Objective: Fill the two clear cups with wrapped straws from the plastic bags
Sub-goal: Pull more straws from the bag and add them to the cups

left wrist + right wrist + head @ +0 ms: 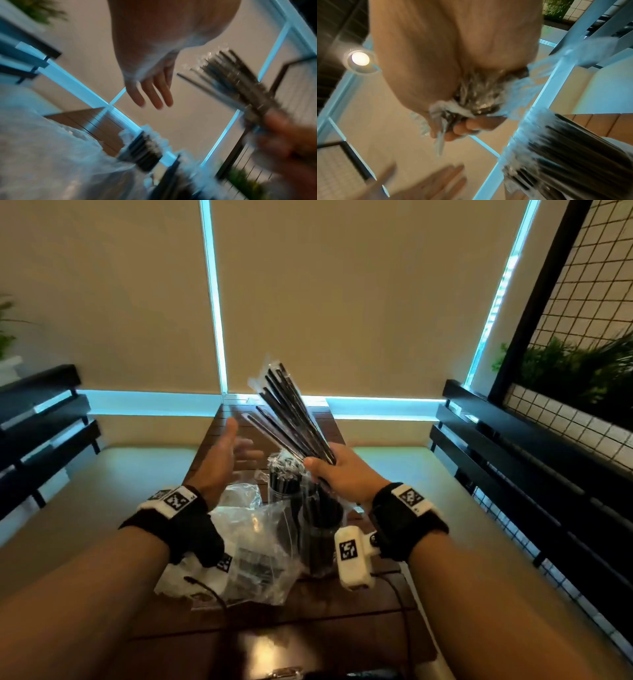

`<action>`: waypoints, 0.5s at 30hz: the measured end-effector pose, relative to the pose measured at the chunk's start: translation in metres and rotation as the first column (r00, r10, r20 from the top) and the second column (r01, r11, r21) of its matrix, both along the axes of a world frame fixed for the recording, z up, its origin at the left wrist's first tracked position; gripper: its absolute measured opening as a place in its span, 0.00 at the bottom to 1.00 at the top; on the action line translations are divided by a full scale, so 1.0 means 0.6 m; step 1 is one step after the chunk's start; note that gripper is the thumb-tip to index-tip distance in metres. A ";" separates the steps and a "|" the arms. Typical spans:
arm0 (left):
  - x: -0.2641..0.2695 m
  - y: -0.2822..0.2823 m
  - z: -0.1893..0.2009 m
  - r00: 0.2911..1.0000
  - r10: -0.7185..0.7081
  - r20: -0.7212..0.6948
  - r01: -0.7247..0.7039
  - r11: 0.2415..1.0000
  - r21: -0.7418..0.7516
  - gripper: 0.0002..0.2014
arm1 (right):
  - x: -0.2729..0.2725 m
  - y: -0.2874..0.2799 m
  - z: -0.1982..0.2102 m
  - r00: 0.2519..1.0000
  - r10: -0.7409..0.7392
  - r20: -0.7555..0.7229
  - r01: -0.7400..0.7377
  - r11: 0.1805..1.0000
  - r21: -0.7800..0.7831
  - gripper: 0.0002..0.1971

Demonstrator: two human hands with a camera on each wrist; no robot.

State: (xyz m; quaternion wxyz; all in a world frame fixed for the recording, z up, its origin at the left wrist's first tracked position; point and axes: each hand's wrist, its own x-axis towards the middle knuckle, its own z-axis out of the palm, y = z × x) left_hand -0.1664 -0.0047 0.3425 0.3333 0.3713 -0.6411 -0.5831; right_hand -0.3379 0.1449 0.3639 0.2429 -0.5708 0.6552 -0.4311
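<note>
My right hand (329, 465) grips the lower end of a fanned bundle of wrapped black straws (287, 412), held up above the table; the right wrist view shows the fingers (471, 128) curled round the crinkled wrappers. My left hand (233, 450) hovers just left of the bundle with fingers (150, 94) straight and spread, holding nothing. Two clear cups stand on the wooden table (219, 426) below: the far cup (284, 484) and the near cup (320, 529), both packed with wrapped black straws.
Crumpled clear plastic bags (253, 542) lie on the table left of the cups, under my left wrist. Cushioned benches with black slatted backs (513, 446) flank the narrow table. A wire grid with plants (582, 364) stands at the right.
</note>
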 end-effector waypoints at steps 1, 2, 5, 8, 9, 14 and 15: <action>-0.001 0.009 0.019 0.989 -0.084 -0.124 0.098 0.989 0.114 0.35 | 0.009 -0.008 -0.013 0.999 0.016 -0.032 -0.015 1.000 0.004 0.11; -0.003 0.018 0.038 0.967 -0.157 -0.201 0.192 0.968 0.163 0.35 | 0.020 -0.017 -0.025 0.997 0.036 -0.070 -0.035 0.999 0.012 0.10; -0.025 0.039 0.072 0.927 -0.138 -0.349 0.225 0.949 0.221 0.29 | 0.052 -0.043 -0.044 0.988 0.073 -0.135 -0.074 0.997 0.003 0.04; -0.050 0.042 0.084 0.924 0.108 -0.366 0.009 0.953 0.302 0.14 | 0.076 -0.063 -0.046 0.976 0.088 -0.197 -0.094 0.995 -0.022 0.10; -0.057 0.042 0.086 0.919 0.184 -0.349 -0.074 0.949 0.307 0.11 | 0.081 -0.068 -0.046 0.974 0.095 -0.204 -0.099 0.995 -0.007 0.13; -0.071 0.034 0.119 0.875 0.256 -0.412 -0.227 0.967 0.119 0.14 | 0.065 -0.063 -0.041 0.992 0.096 0.081 -0.094 0.995 -0.027 0.26; -0.070 0.032 0.131 0.856 0.249 -0.454 -0.231 0.968 0.096 0.15 | 0.056 -0.059 -0.041 0.964 0.077 0.255 -0.066 0.997 -0.051 0.29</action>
